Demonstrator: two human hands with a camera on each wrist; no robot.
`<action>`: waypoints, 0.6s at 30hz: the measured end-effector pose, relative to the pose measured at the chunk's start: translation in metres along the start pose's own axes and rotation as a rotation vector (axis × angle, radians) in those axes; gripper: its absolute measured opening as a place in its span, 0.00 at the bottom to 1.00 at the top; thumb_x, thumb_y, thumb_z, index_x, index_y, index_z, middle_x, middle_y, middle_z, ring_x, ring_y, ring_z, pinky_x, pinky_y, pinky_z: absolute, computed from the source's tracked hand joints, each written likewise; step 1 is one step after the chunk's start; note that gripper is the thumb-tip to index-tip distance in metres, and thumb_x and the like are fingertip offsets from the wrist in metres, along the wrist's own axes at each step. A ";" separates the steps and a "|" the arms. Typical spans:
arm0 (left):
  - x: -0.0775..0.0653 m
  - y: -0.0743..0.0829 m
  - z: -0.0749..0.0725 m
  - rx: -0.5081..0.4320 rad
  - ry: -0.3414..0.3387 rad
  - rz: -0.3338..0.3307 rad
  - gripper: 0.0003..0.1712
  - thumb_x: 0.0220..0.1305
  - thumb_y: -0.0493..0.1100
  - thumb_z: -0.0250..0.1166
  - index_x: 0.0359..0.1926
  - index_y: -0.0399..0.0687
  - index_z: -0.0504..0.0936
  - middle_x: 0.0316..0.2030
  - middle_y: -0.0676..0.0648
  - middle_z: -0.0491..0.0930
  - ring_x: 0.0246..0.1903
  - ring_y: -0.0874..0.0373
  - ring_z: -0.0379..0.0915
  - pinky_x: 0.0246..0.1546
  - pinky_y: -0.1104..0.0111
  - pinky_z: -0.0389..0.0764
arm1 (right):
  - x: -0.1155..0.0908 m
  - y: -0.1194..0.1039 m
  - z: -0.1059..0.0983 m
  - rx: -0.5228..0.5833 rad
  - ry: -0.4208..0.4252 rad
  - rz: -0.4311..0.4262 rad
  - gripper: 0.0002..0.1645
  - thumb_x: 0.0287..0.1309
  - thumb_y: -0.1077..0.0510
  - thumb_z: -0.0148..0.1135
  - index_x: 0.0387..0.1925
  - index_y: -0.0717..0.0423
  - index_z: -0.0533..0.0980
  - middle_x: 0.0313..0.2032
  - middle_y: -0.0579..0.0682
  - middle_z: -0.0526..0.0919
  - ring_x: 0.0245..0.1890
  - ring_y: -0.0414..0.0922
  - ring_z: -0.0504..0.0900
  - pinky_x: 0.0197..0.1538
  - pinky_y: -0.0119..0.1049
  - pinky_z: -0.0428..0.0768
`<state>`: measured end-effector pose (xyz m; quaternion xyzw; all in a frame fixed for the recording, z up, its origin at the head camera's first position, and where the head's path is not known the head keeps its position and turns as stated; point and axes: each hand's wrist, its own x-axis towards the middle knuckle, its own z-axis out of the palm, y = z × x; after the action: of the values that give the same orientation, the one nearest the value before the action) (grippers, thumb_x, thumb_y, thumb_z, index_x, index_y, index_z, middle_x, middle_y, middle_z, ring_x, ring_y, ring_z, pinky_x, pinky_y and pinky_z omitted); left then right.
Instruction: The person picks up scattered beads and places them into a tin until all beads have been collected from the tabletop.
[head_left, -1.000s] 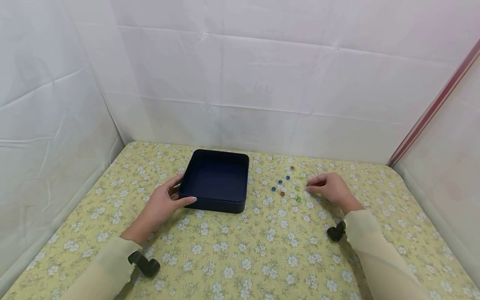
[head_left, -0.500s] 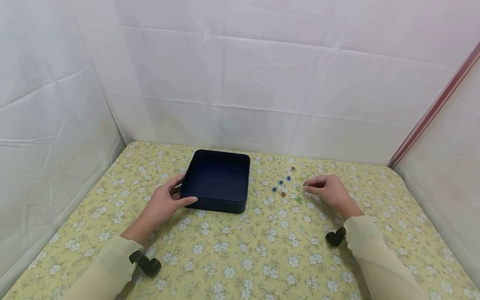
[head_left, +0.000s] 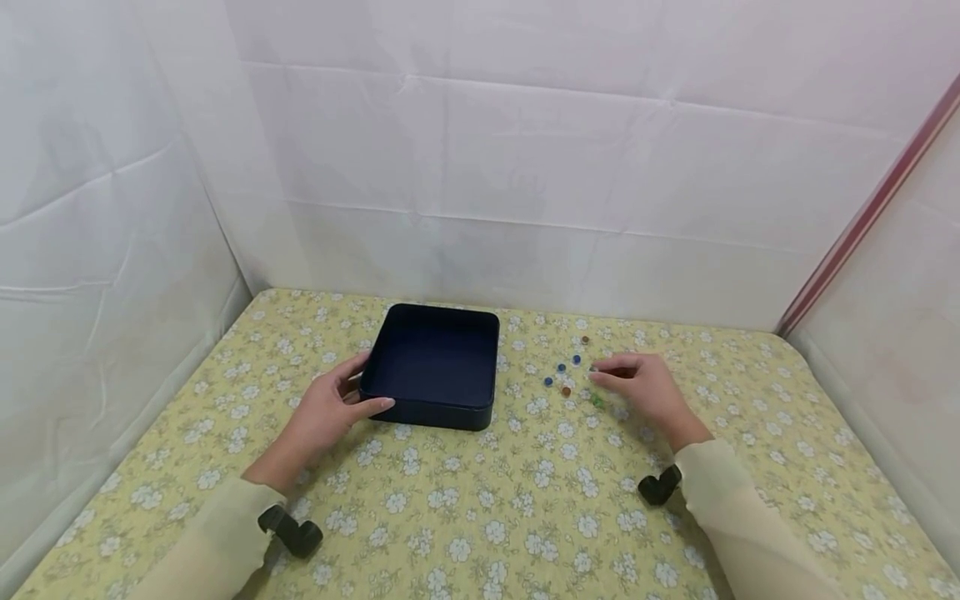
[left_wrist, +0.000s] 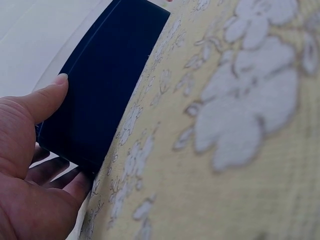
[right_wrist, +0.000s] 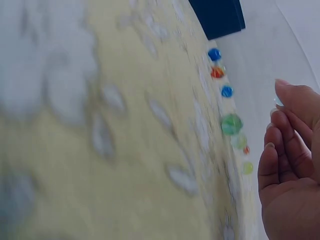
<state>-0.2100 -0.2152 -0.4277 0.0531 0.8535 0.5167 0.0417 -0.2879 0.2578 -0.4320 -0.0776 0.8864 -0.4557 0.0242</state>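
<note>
A dark navy square box [head_left: 491, 371] with low walls sits on the table, its open side up. My left hand [head_left: 324, 417] grips its near left corner, thumb on the front wall and the other fingers around the left side. To the right of the box, my right hand [head_left: 647, 387] pinches a small clear glass marble [right_wrist: 278, 101] between thumb and fingertips, over loose marbles. Among these are a blue marble [head_left: 548, 382], an orange-brown marble [head_left: 566, 391] and a green marble [head_left: 597, 401]. A yellow-green marble [right_wrist: 248, 167] shows only in the right wrist view.
A yellow floral cloth [head_left: 480, 517] covers the table. White sheeting [head_left: 480, 158] hangs behind it and at both sides. A brown marble [head_left: 585, 340] lies farthest back in the group. Each forearm carries a black wrist mount, including the left one [head_left: 292, 533].
My right hand has moved left over the marbles with the pinched marble, now covering some that showed before. The left hand and the box have stayed in place.
</note>
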 end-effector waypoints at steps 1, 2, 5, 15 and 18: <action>0.000 0.000 0.000 0.000 -0.001 -0.001 0.58 0.63 0.61 0.72 0.83 0.54 0.49 0.81 0.42 0.50 0.77 0.37 0.56 0.67 0.47 0.75 | 0.000 0.000 0.002 0.015 0.002 -0.003 0.24 0.61 0.41 0.73 0.53 0.50 0.87 0.54 0.51 0.86 0.47 0.46 0.85 0.46 0.38 0.86; 0.000 0.000 0.000 0.002 -0.001 -0.003 0.58 0.63 0.61 0.72 0.83 0.54 0.49 0.81 0.42 0.50 0.77 0.37 0.56 0.67 0.47 0.75 | 0.000 -0.001 0.004 0.024 0.002 -0.009 0.24 0.61 0.41 0.73 0.53 0.50 0.87 0.54 0.51 0.86 0.47 0.45 0.85 0.46 0.37 0.86; 0.000 0.000 0.001 0.005 -0.001 -0.006 0.58 0.63 0.61 0.72 0.83 0.54 0.49 0.81 0.42 0.50 0.77 0.37 0.56 0.68 0.47 0.74 | -0.001 -0.005 0.010 0.050 0.000 -0.033 0.24 0.62 0.42 0.73 0.53 0.52 0.87 0.54 0.52 0.87 0.46 0.44 0.86 0.45 0.35 0.86; 0.001 0.000 0.000 0.011 0.006 -0.008 0.57 0.63 0.61 0.72 0.83 0.55 0.49 0.81 0.42 0.51 0.76 0.38 0.58 0.67 0.47 0.75 | 0.000 -0.026 0.029 0.114 -0.028 -0.066 0.27 0.60 0.40 0.73 0.54 0.51 0.86 0.54 0.49 0.87 0.47 0.45 0.87 0.51 0.41 0.87; 0.000 0.000 -0.001 0.015 0.007 -0.008 0.58 0.63 0.61 0.72 0.83 0.54 0.49 0.81 0.42 0.51 0.76 0.38 0.58 0.66 0.47 0.76 | 0.001 -0.031 0.033 0.174 -0.046 -0.068 0.26 0.60 0.43 0.74 0.54 0.54 0.86 0.52 0.49 0.87 0.45 0.50 0.89 0.52 0.43 0.87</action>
<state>-0.2105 -0.2155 -0.4269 0.0480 0.8577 0.5103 0.0404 -0.2816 0.2129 -0.4261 -0.1157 0.8395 -0.5297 0.0359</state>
